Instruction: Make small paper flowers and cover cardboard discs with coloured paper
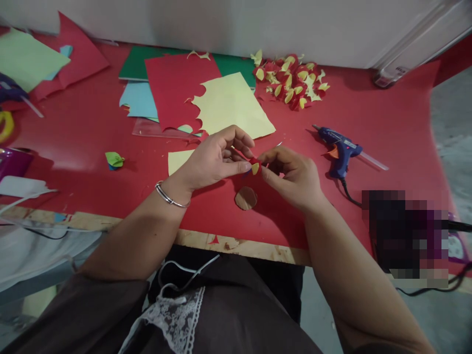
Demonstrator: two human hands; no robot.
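Between my two hands is a small red and yellow paper piece (255,168), pinched by the fingertips from both sides. My left hand (223,160) grips its left edge with the thumb in front, the other fingers curled behind. On the other side, my right hand (291,172) has thumb and forefinger closed on it. A round brown cardboard disc (246,198) lies on the table just below the hands. Under my left hand rests a pale yellow sheet (179,161). A larger yellow sheet (232,105) with scalloped cut edges lies beyond.
A blue glue gun (341,147) with a clear stick lies at the right. Red and yellow paper pieces (289,81) are heaped at the back. A red sheet (177,88) overlaps a green one (132,64). At the left sit a green folded paper piece (114,160) and a white adapter (22,187).
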